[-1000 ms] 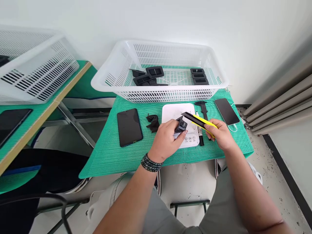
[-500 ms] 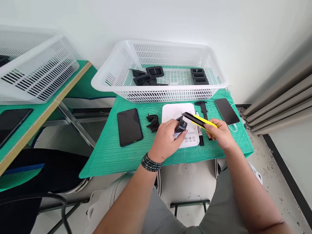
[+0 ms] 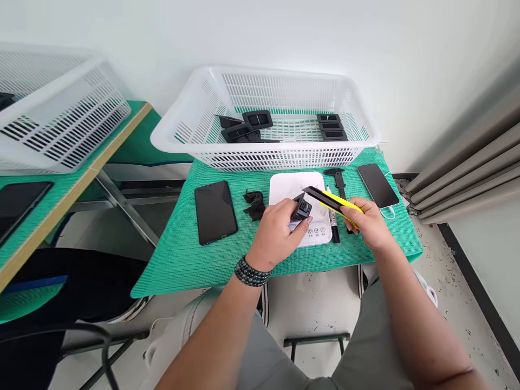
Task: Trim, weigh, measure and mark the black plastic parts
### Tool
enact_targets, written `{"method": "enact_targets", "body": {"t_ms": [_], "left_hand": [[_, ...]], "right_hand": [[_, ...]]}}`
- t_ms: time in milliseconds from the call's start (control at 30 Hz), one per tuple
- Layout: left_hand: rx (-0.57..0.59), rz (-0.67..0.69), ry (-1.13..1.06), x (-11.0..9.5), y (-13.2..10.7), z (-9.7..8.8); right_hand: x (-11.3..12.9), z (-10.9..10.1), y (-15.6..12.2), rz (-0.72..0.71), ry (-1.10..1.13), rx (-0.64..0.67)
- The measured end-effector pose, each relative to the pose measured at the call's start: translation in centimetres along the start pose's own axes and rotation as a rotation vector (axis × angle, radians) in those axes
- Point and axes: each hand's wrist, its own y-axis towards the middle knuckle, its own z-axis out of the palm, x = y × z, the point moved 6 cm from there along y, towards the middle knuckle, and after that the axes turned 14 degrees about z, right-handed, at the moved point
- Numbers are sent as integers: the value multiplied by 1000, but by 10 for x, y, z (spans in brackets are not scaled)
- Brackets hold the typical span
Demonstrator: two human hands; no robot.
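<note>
In right grip [image 3: 369, 223], one cutter [image 3: 332, 203]

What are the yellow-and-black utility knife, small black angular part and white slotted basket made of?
Yellow-and-black utility knife: probably plastic, bright, ridged edge.
Small black angular part: perhaps plastic or rubber, dark with slight sheen.
White slotted basket: likely moulded plastic, semi-glossy, regular slots, rounded corners.

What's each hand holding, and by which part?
Left hand: black part, by its near left side, contact partly hidden. Right hand: yellow utility knife, by its rear end.
</note>
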Motion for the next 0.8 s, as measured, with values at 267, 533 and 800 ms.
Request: {"method": "enact_targets", "body": {"t_ms": [267, 533, 800], "left_hand": [[-2, 4, 6, -1, 0, -1], [1, -2, 9, -1, 0, -1], [13, -5, 29, -1, 0, -1]], "right_hand": [[-1, 0, -1, 5, 3, 8], [1, 1, -2, 18, 5, 11], [0, 1, -2, 43, -2, 22]]}}
